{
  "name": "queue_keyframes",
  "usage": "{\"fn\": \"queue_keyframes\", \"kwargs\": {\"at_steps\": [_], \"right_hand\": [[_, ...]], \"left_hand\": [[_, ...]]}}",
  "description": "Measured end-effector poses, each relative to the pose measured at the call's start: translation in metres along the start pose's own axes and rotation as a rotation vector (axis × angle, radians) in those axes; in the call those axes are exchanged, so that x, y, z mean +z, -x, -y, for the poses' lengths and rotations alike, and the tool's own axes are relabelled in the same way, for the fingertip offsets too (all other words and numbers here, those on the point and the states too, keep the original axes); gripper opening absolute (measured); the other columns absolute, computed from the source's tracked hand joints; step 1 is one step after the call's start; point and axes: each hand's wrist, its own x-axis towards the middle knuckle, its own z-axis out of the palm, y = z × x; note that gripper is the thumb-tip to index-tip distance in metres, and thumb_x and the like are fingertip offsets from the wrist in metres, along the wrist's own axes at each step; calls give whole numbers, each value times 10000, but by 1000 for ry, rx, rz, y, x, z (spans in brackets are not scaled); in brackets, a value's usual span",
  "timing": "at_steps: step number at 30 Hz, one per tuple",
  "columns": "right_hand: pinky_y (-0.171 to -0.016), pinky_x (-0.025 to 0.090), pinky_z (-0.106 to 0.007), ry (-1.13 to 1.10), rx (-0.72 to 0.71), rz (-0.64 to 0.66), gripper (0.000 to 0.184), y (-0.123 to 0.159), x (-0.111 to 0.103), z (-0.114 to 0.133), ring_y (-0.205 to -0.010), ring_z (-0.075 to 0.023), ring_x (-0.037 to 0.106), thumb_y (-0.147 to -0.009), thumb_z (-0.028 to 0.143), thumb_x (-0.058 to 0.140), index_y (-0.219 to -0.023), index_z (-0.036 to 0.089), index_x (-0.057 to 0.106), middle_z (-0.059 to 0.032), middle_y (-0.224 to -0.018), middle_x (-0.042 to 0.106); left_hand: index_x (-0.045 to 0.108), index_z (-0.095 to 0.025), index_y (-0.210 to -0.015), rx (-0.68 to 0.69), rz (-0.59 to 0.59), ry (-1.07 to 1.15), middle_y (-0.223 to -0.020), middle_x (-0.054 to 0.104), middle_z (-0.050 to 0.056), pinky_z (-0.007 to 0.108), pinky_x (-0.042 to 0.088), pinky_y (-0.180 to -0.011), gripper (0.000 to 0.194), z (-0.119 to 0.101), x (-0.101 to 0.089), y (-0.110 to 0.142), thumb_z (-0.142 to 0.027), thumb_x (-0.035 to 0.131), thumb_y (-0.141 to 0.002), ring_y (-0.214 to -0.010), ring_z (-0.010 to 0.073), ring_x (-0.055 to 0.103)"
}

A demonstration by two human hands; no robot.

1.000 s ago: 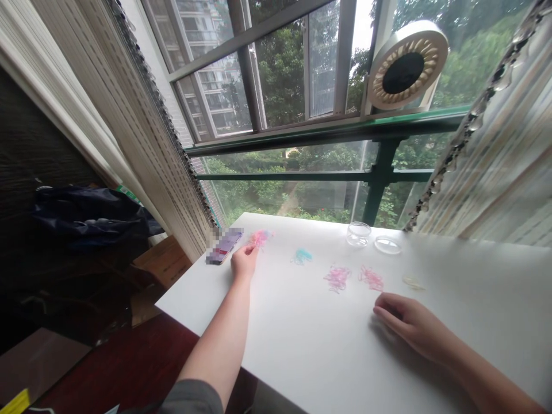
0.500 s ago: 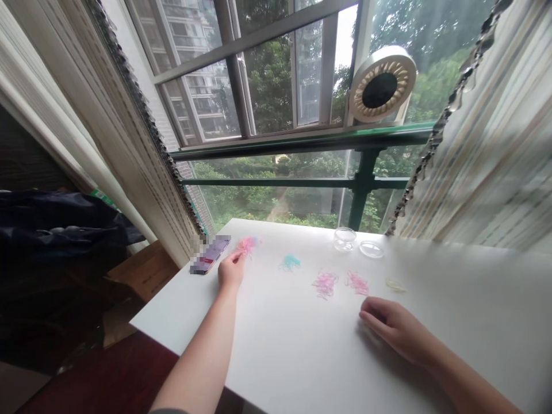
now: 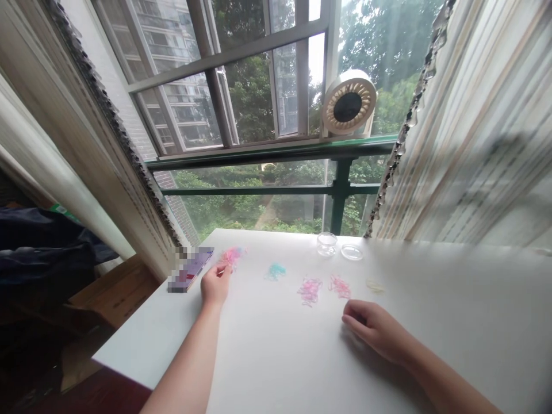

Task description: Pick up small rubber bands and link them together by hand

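My left hand (image 3: 215, 283) is closed in a pinch, its fingertips at the near edge of a mixed pile of pink, blue and orange rubber bands (image 3: 233, 256). Whatever is between those fingertips is too small to make out. Loosely curled, my right hand (image 3: 366, 322) rests on the white table (image 3: 267, 345) with no object visible in it. Just beyond it lies a coral-pink pile of rubber bands (image 3: 340, 286). Sorted piles continue beside that one: purple-pink bands (image 3: 310, 291), turquoise bands (image 3: 276, 271) and a few pale yellow bands (image 3: 375, 286).
A clear round jar (image 3: 326, 245) and its clear lid (image 3: 352, 252) stand near the table's back edge. A phone (image 3: 194, 270), partly pixelated, lies left of my left hand. Beyond are a fan (image 3: 348, 104), a green railing (image 3: 267, 154) and curtains (image 3: 470, 144).
The camera view has turned slightly to the right and up, so everything sits further left and a little lower. My left hand stays at the mixed pile; my right hand keeps its curled pose.
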Motion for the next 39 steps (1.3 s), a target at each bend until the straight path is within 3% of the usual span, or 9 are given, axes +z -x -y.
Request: {"fn": "queue_keyframes", "kwargs": {"at_steps": [6, 10, 13, 17, 21, 24, 28, 39], "right_hand": [[-522, 301, -222, -13, 4, -13, 200, 1, 0, 3, -557, -113, 408, -809, 302, 438, -658, 177, 478, 21, -595, 483], [-525, 304, -221, -20, 11, -22, 201, 1, -1, 4, -557, -110, 408, -810, 298, 437, -656, 173, 474, 21, -597, 483], [-523, 306, -220, -29, 13, -36, 199, 1, 0, 3, -554, -107, 408, -808, 296, 440, -656, 172, 475, 23, -594, 483], [-513, 307, -216, -48, 17, -51, 208, 0, 1, 2, -542, -105, 406, -802, 310, 452, -651, 170, 479, 24, -578, 481], [-505, 322, -210, -111, 5, -57, 221, 0, 2, 1, -521, -101, 413, -810, 321, 456, -648, 171, 468, 29, -556, 482], [-502, 343, -208, -201, -20, -66, 258, -1, 1, 0, -518, -103, 431, -818, 353, 460, -638, 169, 455, 25, -548, 484], [-503, 343, -207, -251, -54, -92, 315, -2, 1, -5, -535, -100, 414, -808, 415, 486, -625, 160, 461, 22, -563, 467], [-512, 360, -207, -251, -42, -61, 300, 0, 0, -3, -549, -111, 461, -828, 382, 463, -634, 156, 494, 12, -564, 499]], "left_hand": [[626, -149, -792, 85, 115, 200, -873, 697, 71, 237, 514, -609, 229, -27, 8, 19, -355, 560, -720, -622, 144, 651], [650, -168, -812, 192, 225, 227, -795, 697, 34, 228, 513, -613, 227, -60, 15, 42, -366, 579, -725, -611, 134, 640], [671, -181, -805, 290, 392, 238, -712, 688, 19, 224, 505, -605, 217, -89, 23, 61, -365, 579, -735, -623, 140, 631], [692, -210, -797, 449, 670, 213, -781, 695, 17, 216, 496, -644, 195, -127, 40, 88, -328, 540, -767, -696, 140, 625], [691, -233, -797, 617, 819, 143, -809, 693, 1, 209, 475, -647, 164, -152, 61, 116, -268, 535, -759, -714, 130, 609], [681, -229, -792, 683, 852, 99, -784, 688, 1, 222, 465, -646, 142, -154, 72, 131, -244, 555, -730, -707, 136, 605], [649, -217, -821, 664, 850, 93, -757, 680, 10, 230, 463, -636, 137, -145, 75, 144, -232, 556, -720, -675, 134, 603], [603, -212, -722, 696, 890, 49, -691, 650, 6, 223, 438, -569, 72, -134, 77, 155, -256, 546, -724, -617, 129, 574]]}}
